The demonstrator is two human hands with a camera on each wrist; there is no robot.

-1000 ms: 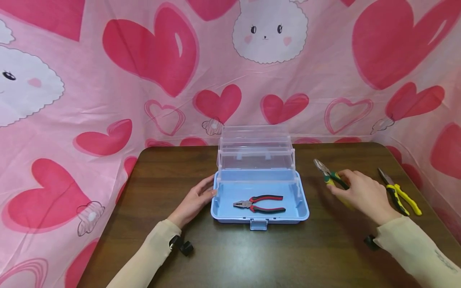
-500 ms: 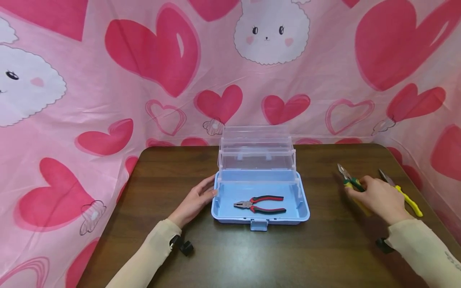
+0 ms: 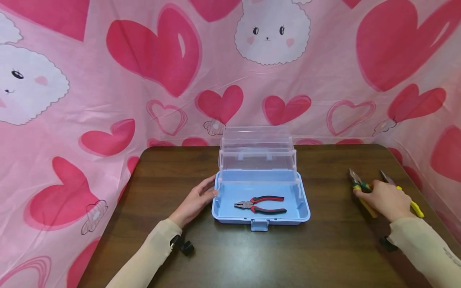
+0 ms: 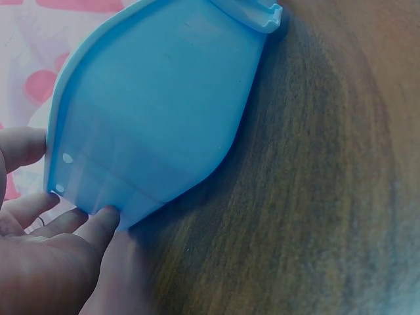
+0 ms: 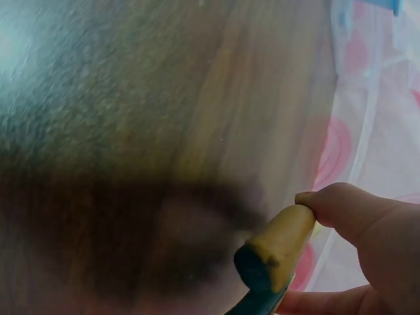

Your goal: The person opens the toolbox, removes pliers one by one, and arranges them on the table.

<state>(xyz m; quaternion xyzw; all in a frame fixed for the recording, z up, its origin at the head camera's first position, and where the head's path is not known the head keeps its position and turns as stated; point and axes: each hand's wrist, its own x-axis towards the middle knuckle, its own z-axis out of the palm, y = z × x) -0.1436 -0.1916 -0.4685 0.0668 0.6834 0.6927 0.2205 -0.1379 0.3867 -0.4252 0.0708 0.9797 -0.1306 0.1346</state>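
In the head view my right hand [image 3: 387, 200] grips pliers [image 3: 354, 177] with green and yellow handles, low over the right of the table. Their metal nose points to the far left. The right wrist view shows my thumb at the yellow handle end [image 5: 283, 243]. My left hand [image 3: 194, 204] rests at the left side of a light blue toolbox [image 3: 261, 221], its fingertips touching the outer wall [image 4: 157, 105]. Inside the box lie pliers with red and black handles [image 3: 268, 210]. Yellow and black needle-nose pliers [image 3: 417, 209] are partly hidden behind my right hand.
The toolbox's clear lid with folding trays [image 3: 257, 154] stands raised at the back of the box. A latch [image 3: 259, 226] hangs at its front. Behind the dark wooden table [image 3: 173, 168] hangs a pink curtain [image 3: 223, 72] with hearts.
My right hand has carried the green and yellow pliers to the right and lower, beside the yellow and black pair, now partly covering that pair. The left hand stays at the toolbox.
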